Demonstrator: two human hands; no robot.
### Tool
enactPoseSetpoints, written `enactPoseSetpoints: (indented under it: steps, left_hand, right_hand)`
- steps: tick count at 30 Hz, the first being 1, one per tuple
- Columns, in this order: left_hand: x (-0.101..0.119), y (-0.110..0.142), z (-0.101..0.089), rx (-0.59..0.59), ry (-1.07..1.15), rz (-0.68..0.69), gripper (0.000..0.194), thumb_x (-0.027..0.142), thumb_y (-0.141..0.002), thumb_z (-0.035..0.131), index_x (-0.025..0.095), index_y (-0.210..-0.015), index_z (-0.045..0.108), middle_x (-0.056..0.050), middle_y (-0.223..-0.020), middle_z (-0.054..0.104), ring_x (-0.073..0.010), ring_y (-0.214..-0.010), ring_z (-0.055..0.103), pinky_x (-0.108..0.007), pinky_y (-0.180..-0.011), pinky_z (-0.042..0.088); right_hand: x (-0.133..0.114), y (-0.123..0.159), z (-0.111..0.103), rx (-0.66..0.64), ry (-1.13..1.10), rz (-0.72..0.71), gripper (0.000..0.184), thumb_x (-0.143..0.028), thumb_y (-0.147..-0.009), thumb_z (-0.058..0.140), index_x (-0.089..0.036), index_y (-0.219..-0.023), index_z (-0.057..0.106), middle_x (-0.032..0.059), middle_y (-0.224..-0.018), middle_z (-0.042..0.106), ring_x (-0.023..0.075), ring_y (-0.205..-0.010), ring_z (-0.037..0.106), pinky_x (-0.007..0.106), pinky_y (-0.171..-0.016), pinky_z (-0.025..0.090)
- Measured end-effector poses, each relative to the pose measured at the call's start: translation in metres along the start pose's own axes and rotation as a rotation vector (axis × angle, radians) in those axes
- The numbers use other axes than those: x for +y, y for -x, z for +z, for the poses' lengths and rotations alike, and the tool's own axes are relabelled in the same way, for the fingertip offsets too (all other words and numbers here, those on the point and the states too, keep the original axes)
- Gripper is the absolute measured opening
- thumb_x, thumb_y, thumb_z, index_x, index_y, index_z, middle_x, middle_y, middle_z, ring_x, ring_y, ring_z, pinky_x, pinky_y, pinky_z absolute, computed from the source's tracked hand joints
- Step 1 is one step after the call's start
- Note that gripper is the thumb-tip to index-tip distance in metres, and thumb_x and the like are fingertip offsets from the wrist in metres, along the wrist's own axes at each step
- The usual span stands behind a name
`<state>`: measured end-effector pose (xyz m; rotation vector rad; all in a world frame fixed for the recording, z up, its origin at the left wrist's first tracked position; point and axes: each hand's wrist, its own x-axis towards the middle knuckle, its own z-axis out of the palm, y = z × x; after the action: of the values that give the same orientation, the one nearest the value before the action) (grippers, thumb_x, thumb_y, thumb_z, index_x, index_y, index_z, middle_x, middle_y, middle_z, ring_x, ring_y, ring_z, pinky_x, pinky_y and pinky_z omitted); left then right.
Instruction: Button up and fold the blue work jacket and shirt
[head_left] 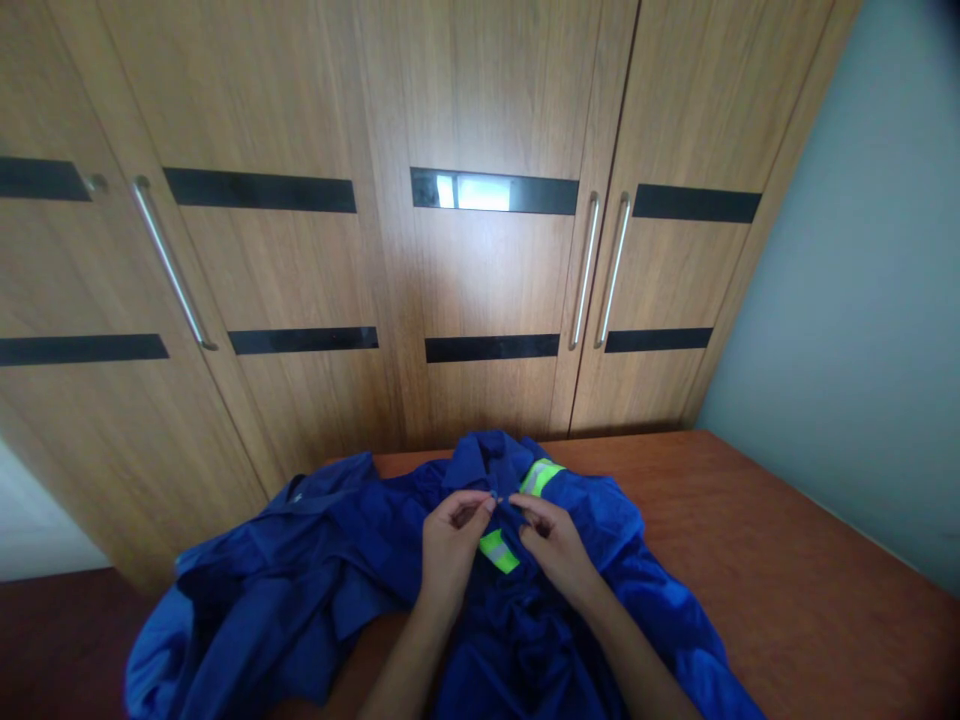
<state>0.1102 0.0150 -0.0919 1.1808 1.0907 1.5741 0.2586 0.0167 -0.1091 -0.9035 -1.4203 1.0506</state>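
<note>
A blue work jacket point(600, 515) with yellow-green and silver reflective strips lies rumpled on a reddish-brown wooden surface, its collar point(471, 465) toward the wardrobe. Just below that collar, my left hand point(454, 530) pinches the front edge of the jacket between thumb and fingertips. My right hand point(551, 540) is close beside it, fingers bent and fingertips at the opposite front edge. A small fastener seems to lie between the fingertips, too small to make out. More blue cloth point(277, 580), perhaps another garment, is heaped to the left.
A wooden wardrobe point(487, 270) with black inlaid strips and long metal handles point(585, 270) stands right behind the surface. The reddish-brown tabletop point(787, 560) extends to the right, up to a pale blue-grey wall point(862, 330).
</note>
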Motion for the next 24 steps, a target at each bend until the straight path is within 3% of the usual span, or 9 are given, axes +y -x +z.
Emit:
enactPoseSetpoints:
  steps: [3, 8, 12, 16, 24]
  left_hand:
    - [-0.0019, 0.0029, 0.0035, -0.003, 0.000, 0.015, 0.018, 0.027, -0.067, 0.075, 0.016, -0.080, 0.070, -0.003, -0.077, 0.072, -0.0162, -0.075, 0.066, -0.024, -0.071, 0.050]
    - [-0.0046, 0.0028, 0.0036, -0.072, 0.058, -0.083, 0.026, 0.026, -0.066, 0.075, 0.015, -0.089, 0.069, -0.004, -0.075, 0.072, -0.0154, -0.072, 0.066, -0.023, -0.070, 0.049]
    - [-0.0076, 0.0015, 0.0024, -0.098, 0.070, -0.148, 0.023, 0.026, -0.065, 0.076, 0.015, -0.083, 0.068, -0.003, -0.074, 0.071, -0.0138, -0.070, 0.064, -0.021, -0.067, 0.048]
    - [-0.0104, 0.0011, 0.0021, -0.075, 0.091, -0.173, 0.020, 0.024, -0.062, 0.077, 0.015, -0.077, 0.067, 0.000, -0.068, 0.068, -0.0117, -0.066, 0.061, -0.019, -0.063, 0.046]
    - [-0.0062, 0.0031, 0.0037, -0.024, 0.029, -0.050, 0.017, 0.025, -0.066, 0.074, 0.016, -0.077, 0.065, -0.001, -0.073, 0.068, -0.0140, -0.072, 0.063, -0.021, -0.068, 0.048]
  right_hand:
    - [-0.0018, 0.0004, 0.0012, 0.003, 0.082, -0.024, 0.024, -0.029, -0.078, 0.059, -0.018, -0.097, 0.068, -0.0036, -0.061, 0.052, 0.0096, -0.050, 0.038, 0.021, -0.048, 0.032]
    - [-0.0035, -0.0013, 0.0018, 0.044, 0.215, -0.059, 0.020, -0.035, -0.082, 0.059, -0.018, -0.087, 0.068, -0.0012, -0.065, 0.057, 0.0114, -0.053, 0.045, 0.022, -0.050, 0.036]
    - [-0.0051, -0.0016, 0.0010, 0.125, 0.341, -0.207, 0.014, -0.030, -0.082, 0.060, -0.021, -0.083, 0.070, 0.0026, -0.078, 0.062, 0.0170, -0.074, 0.057, 0.027, -0.070, 0.046]
    - [-0.0069, -0.0006, 0.0007, 0.217, 0.430, -0.323, 0.007, -0.024, -0.079, 0.064, -0.022, -0.079, 0.070, 0.0049, -0.090, 0.061, 0.0202, -0.092, 0.056, 0.032, -0.085, 0.044]
    - [-0.0066, 0.0003, 0.0025, 0.172, 0.312, -0.291, 0.011, -0.021, -0.083, 0.059, -0.021, -0.086, 0.071, 0.0041, -0.082, 0.065, 0.0180, -0.081, 0.061, 0.031, -0.077, 0.049]
